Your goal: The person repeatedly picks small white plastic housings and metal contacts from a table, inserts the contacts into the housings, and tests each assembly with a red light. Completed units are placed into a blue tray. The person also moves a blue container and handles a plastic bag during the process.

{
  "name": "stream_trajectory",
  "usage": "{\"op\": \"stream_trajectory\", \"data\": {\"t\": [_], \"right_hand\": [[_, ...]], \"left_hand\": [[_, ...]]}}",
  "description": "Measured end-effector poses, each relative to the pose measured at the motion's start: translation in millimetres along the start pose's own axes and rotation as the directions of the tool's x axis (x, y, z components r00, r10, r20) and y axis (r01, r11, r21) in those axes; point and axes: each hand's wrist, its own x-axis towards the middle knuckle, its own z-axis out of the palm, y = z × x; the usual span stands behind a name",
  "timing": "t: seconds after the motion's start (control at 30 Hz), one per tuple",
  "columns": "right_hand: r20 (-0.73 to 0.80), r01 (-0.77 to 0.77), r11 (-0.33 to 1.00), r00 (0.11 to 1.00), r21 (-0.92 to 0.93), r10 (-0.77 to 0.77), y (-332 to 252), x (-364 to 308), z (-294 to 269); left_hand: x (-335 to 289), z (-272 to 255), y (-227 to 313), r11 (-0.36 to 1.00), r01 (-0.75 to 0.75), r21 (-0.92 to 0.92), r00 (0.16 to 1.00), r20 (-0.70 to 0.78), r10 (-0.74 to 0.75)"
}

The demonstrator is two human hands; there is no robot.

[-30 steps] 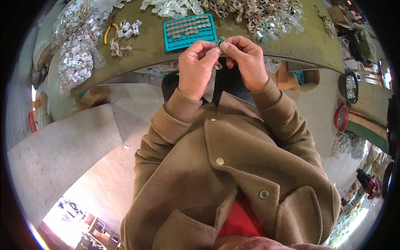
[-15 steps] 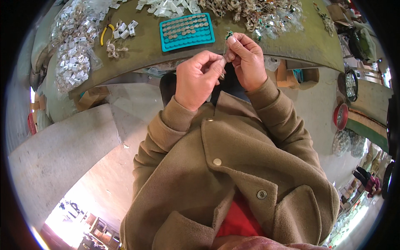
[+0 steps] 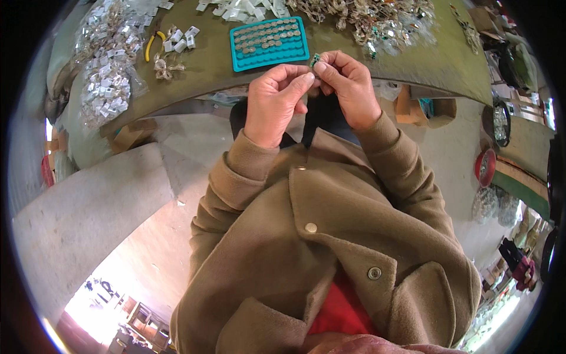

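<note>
At the near table edge, my right hand (image 3: pixel 348 88) pinches a small green circuit board (image 3: pixel 315 59) between thumb and fingers. Close beside it, my left hand (image 3: pixel 274 101) is closed, its thumb and fingertips pressed together just below the board. What those fingertips hold is too small and hidden to make out. Just beyond my left hand lies a turquoise tray (image 3: pixel 237 62) with rows of round pockets. Small round metal discs (image 3: pixel 265 35) fill most of its far rows, while the nearest rows show bare pockets.
Left on the green table (image 3: pixel 200 65) lie a yellow-handled tool (image 3: pixel 148 48), white plastic cases (image 3: pixel 180 40), a wire bundle (image 3: pixel 165 68) and bagged white pieces (image 3: pixel 106 91). Coiled wires with boards (image 3: pixel 377 23) heap at far right. A cardboard box (image 3: pixel 407 106) stands below the edge.
The green board has come down and left, nearer my left hand. My left fingers have shifted up toward it, and the thin strand seen between the hands no longer shows clearly.
</note>
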Motion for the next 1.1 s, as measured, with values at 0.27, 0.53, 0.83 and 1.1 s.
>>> {"op": "stream_trajectory", "data": {"t": [0.27, 0.53, 0.83, 1.1], "right_hand": [[0.102, -0.089, 0.991, 0.992, 0.096, 0.079, -9, 4, 6], [0.242, -0.233, 0.925, 0.956, 0.299, 0.163, -21, 26, 14], [0.113, -0.114, 0.934, 0.99, 0.339, 0.08, -18, 29, 21], [0.121, -0.099, 0.915, 0.991, 0.391, 0.055, -25, 38, 13]], "left_hand": [[6, 0, -4, 0.979, -0.155, 0.135, 0.986, -0.045, 0.162], [21, -8, 17, 0.988, -0.123, 0.091, 0.99, -0.055, 0.129], [28, -25, 38, 0.991, 0.115, 0.068, 0.991, -0.077, -0.11], [95, -72, 53, 0.734, -0.182, 0.655, 0.909, -0.173, 0.38]]}}
